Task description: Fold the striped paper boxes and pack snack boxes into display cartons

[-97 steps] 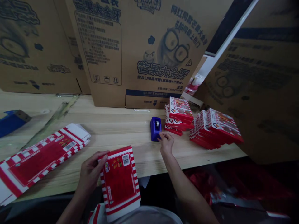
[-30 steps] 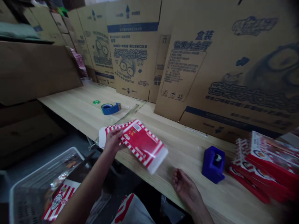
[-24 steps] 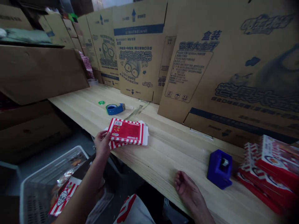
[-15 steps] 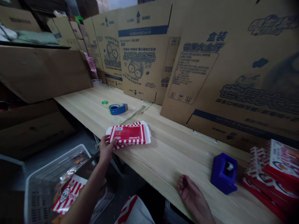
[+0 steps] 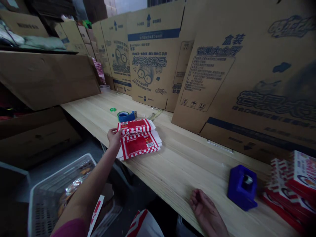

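My left hand (image 5: 115, 137) grips the left end of a folded red-and-white striped carton (image 5: 134, 125), thumb on top. That carton is tilted up at the far side of a second flat red carton (image 5: 140, 144), which has a barcode and white flaps and lies at the table's front edge. Palm up at the front edge, my right hand (image 5: 208, 212) rests with its fingers curled in and nothing seen in them. Nearest to it is a blue tape dispenser (image 5: 242, 187). Behind the cartons lies a smaller blue tape holder (image 5: 127, 116).
Red-and-white boxes (image 5: 293, 191) are stacked at the right end of the wooden table (image 5: 182, 158). Large printed cardboard boxes (image 5: 153, 59) line its back. A green ring (image 5: 113, 109) lies farther left. Below stands a white plastic basket (image 5: 37, 194) holding packaged goods.
My left hand has moved away from the front edge, raising and tilting the upper carton. The second carton beneath now shows its red face. My right hand stays at rest.
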The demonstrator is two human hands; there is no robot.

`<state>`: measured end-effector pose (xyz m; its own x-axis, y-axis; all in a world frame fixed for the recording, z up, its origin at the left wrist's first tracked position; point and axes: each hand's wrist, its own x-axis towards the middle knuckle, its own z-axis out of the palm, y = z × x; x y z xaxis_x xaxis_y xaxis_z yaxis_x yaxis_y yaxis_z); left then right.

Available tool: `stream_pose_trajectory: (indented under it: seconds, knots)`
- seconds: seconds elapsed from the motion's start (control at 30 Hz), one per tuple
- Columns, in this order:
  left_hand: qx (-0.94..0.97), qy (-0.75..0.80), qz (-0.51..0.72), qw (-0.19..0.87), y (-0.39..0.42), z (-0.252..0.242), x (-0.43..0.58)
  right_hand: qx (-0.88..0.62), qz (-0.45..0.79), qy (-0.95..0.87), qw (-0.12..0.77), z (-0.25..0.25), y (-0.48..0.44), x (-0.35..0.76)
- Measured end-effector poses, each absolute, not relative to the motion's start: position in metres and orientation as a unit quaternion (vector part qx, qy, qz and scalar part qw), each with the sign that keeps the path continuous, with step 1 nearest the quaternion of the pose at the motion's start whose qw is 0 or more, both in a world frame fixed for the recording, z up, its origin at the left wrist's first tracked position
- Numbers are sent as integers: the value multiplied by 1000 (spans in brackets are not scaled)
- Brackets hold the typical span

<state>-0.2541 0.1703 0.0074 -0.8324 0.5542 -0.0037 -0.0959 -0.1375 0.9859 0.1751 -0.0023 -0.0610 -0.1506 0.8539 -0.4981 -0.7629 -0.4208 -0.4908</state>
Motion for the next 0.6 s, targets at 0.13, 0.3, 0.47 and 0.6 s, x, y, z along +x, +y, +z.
stream_pose_trajectory:
  seconds: [0.13,0.3,0.47,0.6]
  knots:
    - [169,614,734,237,174,0,-242,-375,758,-58,530,-62,-3,176]
    - [166,612,722,276,169,-14,-223,-390,759,-59,519,-66,1,178]
    - [136,646,693,289,173,-16,-235,-402,757,-60,511,-70,4,179]
    - [153,677,668,270,176,-13,-247,-398,756,-56,517,-69,2,179]
